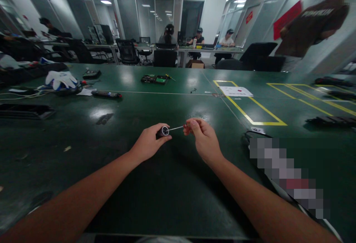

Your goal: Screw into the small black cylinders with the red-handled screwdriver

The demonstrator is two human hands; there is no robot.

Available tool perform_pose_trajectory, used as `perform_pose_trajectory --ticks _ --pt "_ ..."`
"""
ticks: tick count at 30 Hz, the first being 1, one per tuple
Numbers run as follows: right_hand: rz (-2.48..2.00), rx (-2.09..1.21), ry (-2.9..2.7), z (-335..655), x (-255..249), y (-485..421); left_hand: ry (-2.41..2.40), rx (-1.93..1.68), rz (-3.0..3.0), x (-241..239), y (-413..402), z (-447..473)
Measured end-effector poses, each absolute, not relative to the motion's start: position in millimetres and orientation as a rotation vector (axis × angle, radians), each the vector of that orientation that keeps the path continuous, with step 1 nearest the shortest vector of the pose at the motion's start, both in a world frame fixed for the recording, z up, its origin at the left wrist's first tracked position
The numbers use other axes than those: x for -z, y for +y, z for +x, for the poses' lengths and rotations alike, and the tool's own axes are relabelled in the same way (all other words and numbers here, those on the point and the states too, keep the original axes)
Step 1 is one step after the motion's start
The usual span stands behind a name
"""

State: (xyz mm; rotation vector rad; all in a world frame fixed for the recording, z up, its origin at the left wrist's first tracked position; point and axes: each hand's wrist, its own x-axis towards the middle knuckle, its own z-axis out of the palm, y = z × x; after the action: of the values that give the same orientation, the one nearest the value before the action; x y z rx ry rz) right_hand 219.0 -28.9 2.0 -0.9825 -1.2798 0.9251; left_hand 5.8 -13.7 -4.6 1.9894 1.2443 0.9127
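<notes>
My left hand [148,143] is closed around a short dark cylinder [159,134], whose round open end has a silvery rim and faces right. From that open end a thin metal rod [175,128] runs across to my right hand [204,139]. There the fingers pinch its far end, where a small red part [185,126] shows; most of that end is hidden by the fingers. I cannot tell how deep the rod reaches into the cylinder. Both hands are raised above the green table [155,198], near its middle.
White gloves [61,80], a pen-shaped tool [107,94] and a black tray-like part [26,111] lie at left. Farther back sits a green circuit board piece [154,79]. A paper sheet [236,91] lies by yellow tape. Several people work beyond; one person [314,24] stands right.
</notes>
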Motion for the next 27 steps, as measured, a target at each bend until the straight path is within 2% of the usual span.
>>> perform_pose_trajectory --ticks 9,17,23,27 --pt "-0.963 -0.951 -1.354 217.7 -14.5 -41.0 1.257 -0.892 2.018 7.2 -13.3 6.5" --pt "-0.974 -0.971 -1.219 214.7 -2.8 -33.1 1.292 -0.881 1.975 5.8 -15.2 6.3" --pt "-0.942 -1.375 -0.793 222.7 5.7 -19.7 1.252 -0.898 2.228 0.7 -12.7 4.8" --pt "-0.982 -1.334 -0.677 228.3 11.1 -11.7 1.297 -0.765 2.264 3.9 -6.4 -0.3"
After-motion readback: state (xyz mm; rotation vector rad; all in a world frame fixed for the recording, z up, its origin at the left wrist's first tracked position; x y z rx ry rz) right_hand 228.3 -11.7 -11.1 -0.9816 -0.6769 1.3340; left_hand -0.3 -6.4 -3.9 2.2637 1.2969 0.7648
